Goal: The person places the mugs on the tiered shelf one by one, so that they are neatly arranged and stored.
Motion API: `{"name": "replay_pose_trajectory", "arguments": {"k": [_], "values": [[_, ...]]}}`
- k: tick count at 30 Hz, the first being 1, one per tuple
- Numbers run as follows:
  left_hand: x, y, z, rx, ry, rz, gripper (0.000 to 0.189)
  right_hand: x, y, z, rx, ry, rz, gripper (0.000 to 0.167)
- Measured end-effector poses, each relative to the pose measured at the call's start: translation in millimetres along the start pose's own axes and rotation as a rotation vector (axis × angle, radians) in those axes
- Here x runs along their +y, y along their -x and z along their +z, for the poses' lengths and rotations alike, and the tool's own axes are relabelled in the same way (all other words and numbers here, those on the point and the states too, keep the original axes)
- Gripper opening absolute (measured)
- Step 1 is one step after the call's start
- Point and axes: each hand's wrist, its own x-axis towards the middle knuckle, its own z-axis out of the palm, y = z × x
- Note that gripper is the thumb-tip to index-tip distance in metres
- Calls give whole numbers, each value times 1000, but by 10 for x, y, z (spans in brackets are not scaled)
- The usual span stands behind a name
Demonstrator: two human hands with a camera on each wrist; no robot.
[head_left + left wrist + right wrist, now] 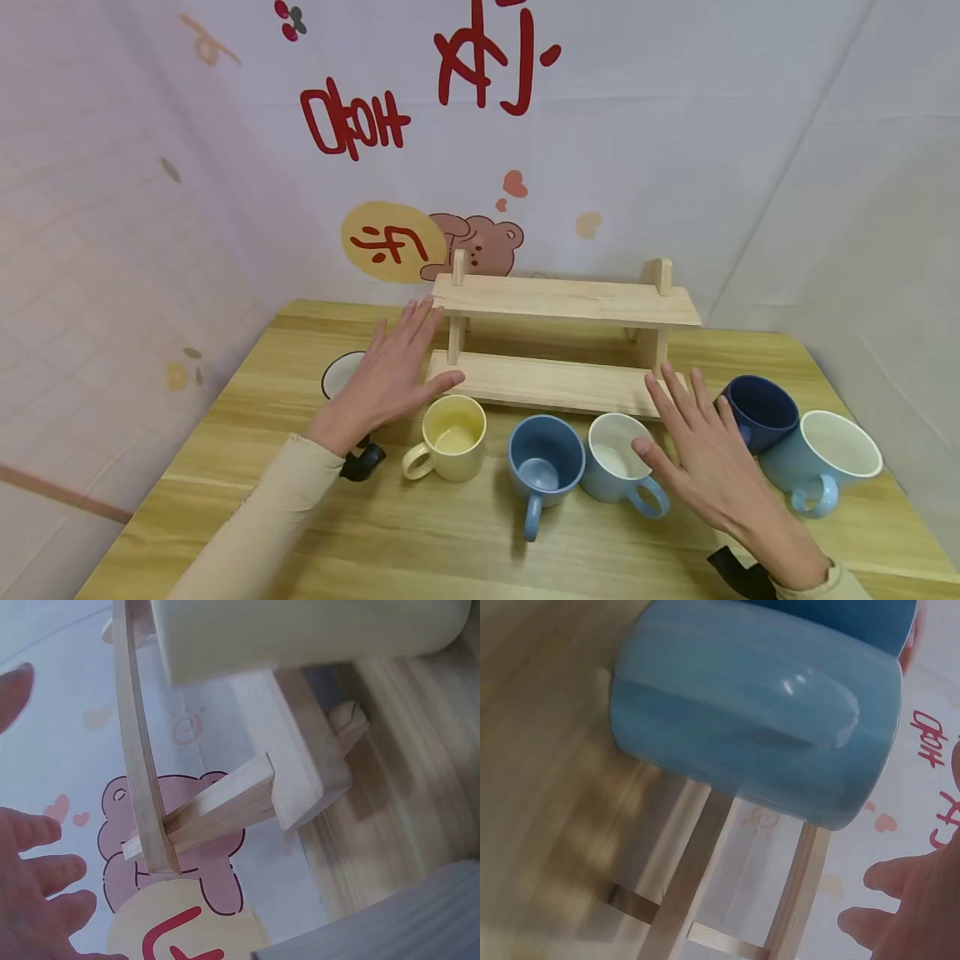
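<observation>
My left hand is spread with straight fingers above the table, beside the left end of a two-tier wooden shelf. It partly hides a white mug with a dark rim; a yellow mug stands just right of it. Fingers also straight, my right hand hovers at the shelf's right end, holding nothing. Left of that hand are a light blue mug with a white inside and a blue mug. To its right stand a navy mug and a larger light blue mug.
Under all of this lies a wood-grain table. A white printed cloth with red characters and a bear hangs behind the shelf. Plain cloth walls flank both sides. Part of a yellowish thing shows behind the right hand.
</observation>
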Motion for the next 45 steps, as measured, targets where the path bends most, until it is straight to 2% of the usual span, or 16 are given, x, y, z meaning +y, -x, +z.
{"name": "replay_pose_trajectory", "arguments": {"k": [4,8,13,18,22,26,31,34,37,45], "values": [[-12,-196,-66,1,5,28,94,14,92,-5,7,-29,6,82],[-29,-359,-79,-3,20,26,90,25,194,22,20,-95,5,81],[-31,-509,-65,-24,12,25,91,22,291,68,39,-195,-5,82],[-81,-624,-39,-69,14,8,95,-18,372,70,4,-267,55,83],[-141,-651,-23,-123,6,-16,99,-40,442,57,-53,-296,130,75],[-165,-638,-13,-170,5,-6,100,-21,484,64,-101,-320,178,59],[-174,-585,6,-198,6,2,97,57,491,96,-235,-511,242,39],[-180,-578,20,-192,17,17,95,122,493,135,-305,-651,221,30],[-177,-592,41,-187,29,31,95,175,495,168,-348,-780,184,29],[-149,-607,99,-180,28,51,98,214,482,197,-408,-956,195,30]]}}
